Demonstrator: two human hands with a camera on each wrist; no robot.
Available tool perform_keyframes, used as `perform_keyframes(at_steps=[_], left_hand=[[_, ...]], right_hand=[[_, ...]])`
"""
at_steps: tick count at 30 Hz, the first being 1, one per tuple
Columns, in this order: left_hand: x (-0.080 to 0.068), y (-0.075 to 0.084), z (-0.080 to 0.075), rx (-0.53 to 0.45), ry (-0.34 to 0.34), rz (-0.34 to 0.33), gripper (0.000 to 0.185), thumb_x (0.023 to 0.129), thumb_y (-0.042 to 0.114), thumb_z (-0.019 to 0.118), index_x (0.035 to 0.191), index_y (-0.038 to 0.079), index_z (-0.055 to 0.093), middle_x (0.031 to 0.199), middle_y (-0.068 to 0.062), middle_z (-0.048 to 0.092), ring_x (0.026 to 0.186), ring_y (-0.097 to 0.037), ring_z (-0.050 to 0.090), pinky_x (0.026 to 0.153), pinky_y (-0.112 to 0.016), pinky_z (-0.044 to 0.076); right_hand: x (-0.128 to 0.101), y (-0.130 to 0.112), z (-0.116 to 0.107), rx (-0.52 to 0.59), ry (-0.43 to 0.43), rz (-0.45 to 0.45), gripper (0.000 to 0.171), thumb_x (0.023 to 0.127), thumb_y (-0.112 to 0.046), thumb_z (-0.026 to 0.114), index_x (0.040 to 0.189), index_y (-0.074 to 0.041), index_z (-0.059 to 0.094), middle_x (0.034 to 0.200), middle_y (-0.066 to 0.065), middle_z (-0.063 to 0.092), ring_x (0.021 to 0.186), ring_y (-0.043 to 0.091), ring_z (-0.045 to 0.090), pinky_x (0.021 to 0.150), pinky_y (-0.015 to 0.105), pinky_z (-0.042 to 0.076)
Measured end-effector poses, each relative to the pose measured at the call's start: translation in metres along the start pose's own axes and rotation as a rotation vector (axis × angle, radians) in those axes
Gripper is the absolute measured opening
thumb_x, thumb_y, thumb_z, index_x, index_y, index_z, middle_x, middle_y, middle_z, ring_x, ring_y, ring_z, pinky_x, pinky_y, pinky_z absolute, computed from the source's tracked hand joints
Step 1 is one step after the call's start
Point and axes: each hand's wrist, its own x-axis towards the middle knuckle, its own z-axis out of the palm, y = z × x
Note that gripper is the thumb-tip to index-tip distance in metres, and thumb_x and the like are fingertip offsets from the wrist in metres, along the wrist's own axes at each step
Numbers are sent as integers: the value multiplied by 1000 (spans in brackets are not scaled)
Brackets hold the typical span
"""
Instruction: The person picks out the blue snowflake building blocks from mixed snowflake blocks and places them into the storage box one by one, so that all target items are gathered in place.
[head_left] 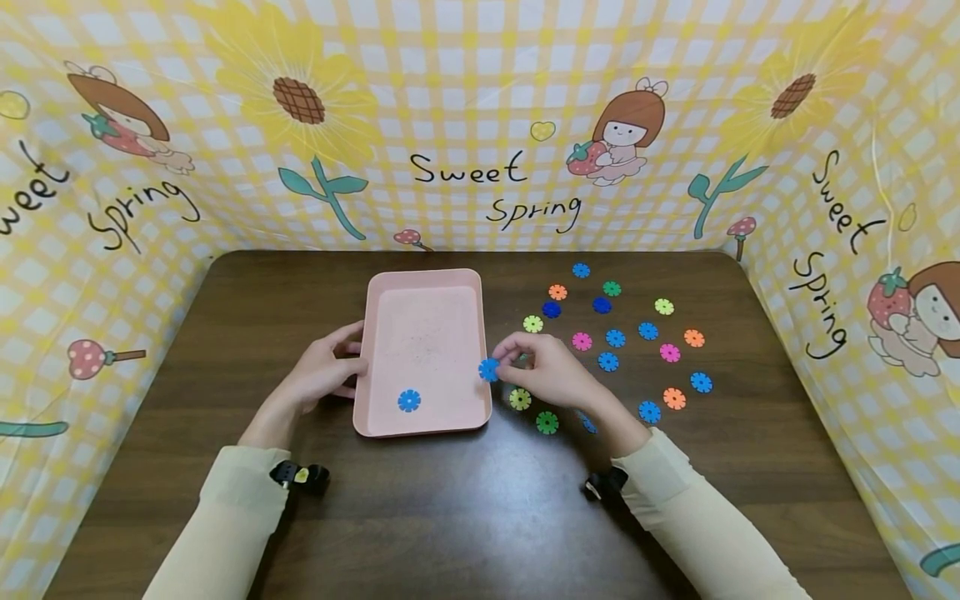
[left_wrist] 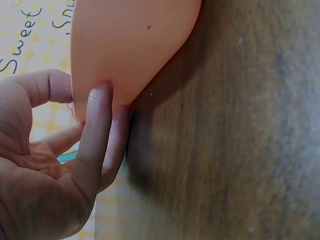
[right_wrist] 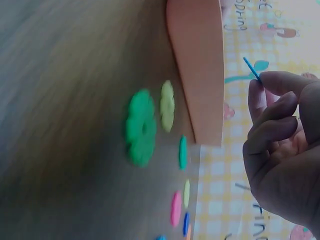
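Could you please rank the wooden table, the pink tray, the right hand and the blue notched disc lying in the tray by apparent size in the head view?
1. Wooden table
2. Pink tray
3. Right hand
4. Blue notched disc in the tray

Over there, the head camera looks forward and down from up high at the whole pink tray (head_left: 427,342). The left wrist camera (head_left: 300,476) peeks, close and sideways, past the left hand (left_wrist: 55,160), the right wrist camera (head_left: 604,483) past the right hand (right_wrist: 282,150); both catch the tray and checked cloth (right_wrist: 216,200)
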Motion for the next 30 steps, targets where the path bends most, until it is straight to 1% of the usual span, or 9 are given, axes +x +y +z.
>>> perform_keyframes(at_steps=[5,8,10,13,16,18,22,27,30], left_hand=[[0,0,1,0,-3,1,82,90,4,60,165,14,29,142,-29,48,98,-30,66,71,-45,64],[0,-1,1,2,-5,1,82,90,5,61,165,13,29,142,-29,47,98,-30,66,71,-44,64],[0,-1,1,2,-5,-5,81,91,5,61,165,14,29,141,-28,47,98,-31,66,71,-44,64],[-1,0,0,10,-5,-11,82,91,5,61,165,16,28,142,-28,47,99,-31,66,72,-45,64],[-1,0,0,11,1,-19,81,92,6,61,165,16,29,142,-27,47,99,-32,65,72,-45,64],[-1,0,0,10,1,-16,81,92,6,61,165,15,28,142,-28,47,100,-32,65,72,-45,64],[-1,1,0,9,-1,-11,81,93,6,61,165,15,28,143,-28,47,101,-33,65,73,-45,64],[-1,0,0,12,-6,-12,80,94,5,61,166,16,27,144,-29,47,101,-34,66,73,-46,63],[-1,0,0,15,-6,-10,80,94,6,61,166,15,27,144,-29,46,101,-34,66,73,-46,63]], right_hand=[[17,-11,17,65,6,26,12,96,-18,75,108,-16,74,95,0,70,69,20,58,60,30,49],[28,-14,28,73,7,25,13,95,-18,75,108,-15,75,93,-1,70,72,20,61,63,31,52],[36,-17,36,73,4,17,13,95,-18,75,107,-14,75,91,-1,70,79,18,64,66,31,53],[45,-22,47,75,-6,13,13,95,-17,74,107,-13,76,90,-1,70,83,17,65,67,30,53],[52,-27,58,74,-15,15,13,95,-16,74,107,-12,76,89,-1,70,82,15,64,64,27,51],[56,-30,66,82,-21,20,12,94,-14,75,106,-11,75,88,-1,70,76,15,64,60,26,51],[64,-33,79,85,-33,37,10,94,-12,75,103,-10,75,85,-1,69,71,13,62,57,24,52],[71,-33,91,58,-30,80,9,92,-12,75,101,-9,74,81,-2,69,67,12,62,55,23,50],[75,-32,97,22,-15,104,9,92,-14,76,100,-10,75,80,-4,69,66,10,62,57,22,50]])
